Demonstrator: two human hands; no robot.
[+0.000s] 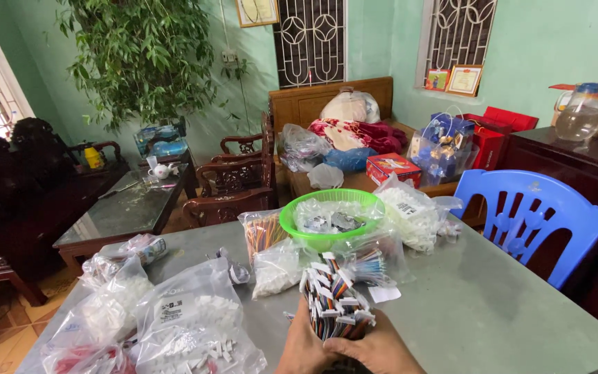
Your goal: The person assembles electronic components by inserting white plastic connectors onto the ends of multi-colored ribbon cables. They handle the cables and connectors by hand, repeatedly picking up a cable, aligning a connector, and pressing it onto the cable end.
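Observation:
Both my hands hold one upright bundle of coloured wires [333,298] tipped with small white connectors, at the near edge of a grey table [493,305]. My left hand [304,346] wraps the bundle's lower left side. My right hand [382,350] clasps it from the lower right. Just behind the bundle lie clear bags of more coloured wires [375,263] and of white connectors [278,266]. A green plastic basket [330,215] with small bagged parts stands further back.
Several clear bags of white connectors [188,315] cover the table's left side, and another bag [413,215] sits beside the basket. A blue plastic chair [531,221] stands at the right. Wooden chairs, a glass-topped low table [126,208] and a cluttered bench lie beyond.

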